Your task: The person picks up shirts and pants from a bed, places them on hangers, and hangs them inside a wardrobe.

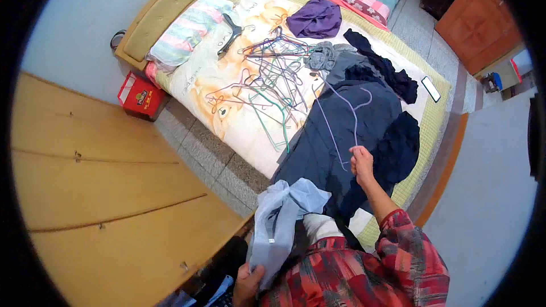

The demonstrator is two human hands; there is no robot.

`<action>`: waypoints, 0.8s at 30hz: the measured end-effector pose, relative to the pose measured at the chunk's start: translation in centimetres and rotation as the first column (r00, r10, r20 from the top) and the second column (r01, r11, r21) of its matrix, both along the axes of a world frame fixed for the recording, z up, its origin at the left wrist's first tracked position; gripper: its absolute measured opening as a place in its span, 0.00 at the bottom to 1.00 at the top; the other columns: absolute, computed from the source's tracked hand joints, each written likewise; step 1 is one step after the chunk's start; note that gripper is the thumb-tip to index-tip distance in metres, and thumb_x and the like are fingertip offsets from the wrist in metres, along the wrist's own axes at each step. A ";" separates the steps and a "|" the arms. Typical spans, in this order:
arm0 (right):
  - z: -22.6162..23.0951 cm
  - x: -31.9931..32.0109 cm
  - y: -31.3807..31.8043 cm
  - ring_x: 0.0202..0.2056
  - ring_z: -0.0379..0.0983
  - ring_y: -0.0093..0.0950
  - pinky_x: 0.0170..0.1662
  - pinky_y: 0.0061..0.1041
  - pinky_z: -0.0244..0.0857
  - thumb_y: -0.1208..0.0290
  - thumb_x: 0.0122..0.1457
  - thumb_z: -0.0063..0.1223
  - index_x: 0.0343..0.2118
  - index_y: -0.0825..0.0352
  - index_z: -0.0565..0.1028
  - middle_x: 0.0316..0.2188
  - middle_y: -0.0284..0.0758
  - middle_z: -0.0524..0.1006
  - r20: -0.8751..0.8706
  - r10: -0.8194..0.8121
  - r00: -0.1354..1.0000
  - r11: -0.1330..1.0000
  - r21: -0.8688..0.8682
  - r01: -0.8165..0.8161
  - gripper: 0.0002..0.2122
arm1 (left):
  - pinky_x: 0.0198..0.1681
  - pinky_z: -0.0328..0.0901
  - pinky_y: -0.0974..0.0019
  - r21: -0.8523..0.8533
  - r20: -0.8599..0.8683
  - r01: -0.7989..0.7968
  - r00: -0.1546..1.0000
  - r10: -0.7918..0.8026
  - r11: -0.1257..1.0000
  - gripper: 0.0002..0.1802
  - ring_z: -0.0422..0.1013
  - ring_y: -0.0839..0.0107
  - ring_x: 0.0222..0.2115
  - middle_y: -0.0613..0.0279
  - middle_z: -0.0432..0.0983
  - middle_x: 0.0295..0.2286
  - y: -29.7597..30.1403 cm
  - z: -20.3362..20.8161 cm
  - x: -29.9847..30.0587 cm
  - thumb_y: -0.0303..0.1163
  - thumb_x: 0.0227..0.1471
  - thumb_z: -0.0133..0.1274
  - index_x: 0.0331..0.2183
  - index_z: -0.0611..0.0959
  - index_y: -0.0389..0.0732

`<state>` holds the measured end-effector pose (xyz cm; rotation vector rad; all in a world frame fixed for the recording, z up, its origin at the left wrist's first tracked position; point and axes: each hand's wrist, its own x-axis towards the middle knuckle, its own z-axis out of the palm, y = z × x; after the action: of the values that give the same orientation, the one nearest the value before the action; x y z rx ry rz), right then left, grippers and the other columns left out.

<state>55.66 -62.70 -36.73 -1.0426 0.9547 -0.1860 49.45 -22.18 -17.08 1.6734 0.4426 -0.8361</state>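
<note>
At the lower left, my left hand (248,283) is closed on a light grey garment (277,230), which hangs in loose folds with a small white tag showing. My right hand (362,164), reaching over the bed, grips one end of a thin lilac clothes hanger (355,116). Beneath that hanger lies a dark grey garment (347,122) spread wide across the bed. A tangle of coloured wire hangers (282,77) covers the middle of the bed, to the left of my right hand.
The bed (250,150) also bears a purple garment (314,18), a black garment (384,65), a pillow (190,31), a black hanger (230,35) and a phone (431,89). A wooden wardrobe (108,193) stands left. A red box (140,96) sits beside the bed.
</note>
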 end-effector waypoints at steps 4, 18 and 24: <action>2.4 -5.8 1.9 0.09 0.47 0.12 0.11 0.13 0.39 0.64 0.61 0.40 0.28 0.62 0.69 0.10 0.22 0.57 -0.013 0.092 0.996 0.989 -0.117 -0.093 0.09 | 0.39 0.61 0.71 0.126 -0.055 -0.267 0.960 0.276 0.955 0.18 0.67 0.74 0.32 0.64 0.73 0.33 -0.6 3.0 -4.4 0.32 0.48 0.50 0.41 0.74 0.32; 13.0 -22.2 7.7 0.14 0.57 0.14 0.18 0.14 0.48 0.68 0.59 0.44 0.25 0.68 0.72 0.12 0.26 0.64 0.348 0.522 0.779 0.851 -0.272 -0.449 0.11 | 0.44 0.58 0.67 -0.048 0.565 -0.408 0.742 0.361 0.912 0.19 0.64 0.72 0.37 0.59 0.70 0.37 12.7 0.6 -19.5 0.36 0.55 0.44 0.43 0.72 0.30; 16.8 -24.3 7.0 0.21 0.64 0.16 0.24 0.15 0.56 0.69 0.56 0.47 0.24 0.71 0.75 0.17 0.27 0.71 0.154 0.749 0.644 0.555 -0.676 -0.484 0.10 | 0.50 0.53 0.64 -0.178 0.633 -0.572 0.556 0.539 0.800 0.25 0.61 0.66 0.45 0.53 0.65 0.45 14.6 4.3 -21.6 0.39 0.56 0.43 0.48 0.67 0.29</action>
<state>31.38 -55.75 -19.90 -1.7829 0.0243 -0.0855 27.86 -7.54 -12.75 1.5993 0.4496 0.2719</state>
